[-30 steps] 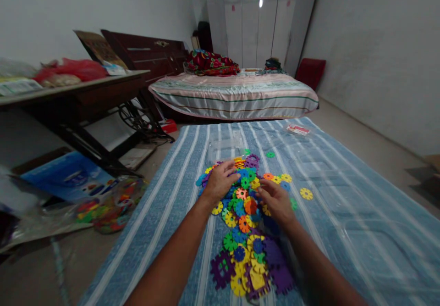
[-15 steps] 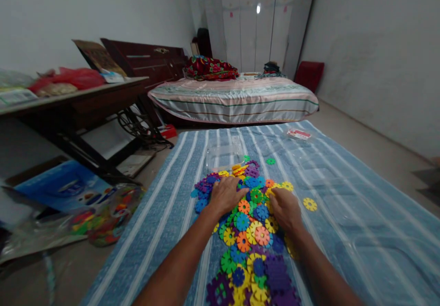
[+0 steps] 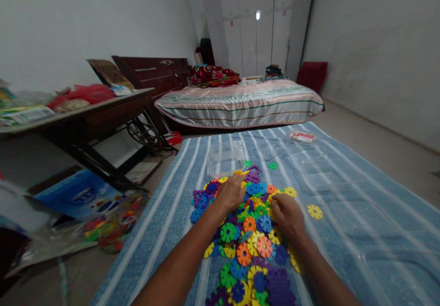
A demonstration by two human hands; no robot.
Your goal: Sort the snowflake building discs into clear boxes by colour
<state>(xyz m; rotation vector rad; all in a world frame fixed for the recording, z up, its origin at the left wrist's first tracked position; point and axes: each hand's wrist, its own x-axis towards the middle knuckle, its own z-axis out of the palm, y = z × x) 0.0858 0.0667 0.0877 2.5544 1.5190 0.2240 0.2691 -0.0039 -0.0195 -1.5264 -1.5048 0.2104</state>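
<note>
A heap of flat plastic snowflake pieces (image 3: 249,237) in several colours lies on a blue striped mat (image 3: 343,205). My left hand (image 3: 231,193) rests palm down on the far left part of the heap, fingers curled over the pieces. On the heap's right side my right hand (image 3: 288,214) lies with its fingers bent onto the pieces. What either hand grips, if anything, is hidden under the fingers. A lone yellow piece (image 3: 315,211) sits to the right, and a green one (image 3: 272,165) lies farther off.
A clear plastic box (image 3: 225,159) stands just beyond the heap. A small red and white packet (image 3: 302,136) lies at the mat's far right. A dark wooden table (image 3: 85,118) stands on the left, a bag of toy pieces (image 3: 110,225) beside the mat, a striped mattress (image 3: 240,102) behind.
The view has tilted up a little and the heap has been spread. Both hands shifted slightly over the pieces, the left reaching farther forward.
</note>
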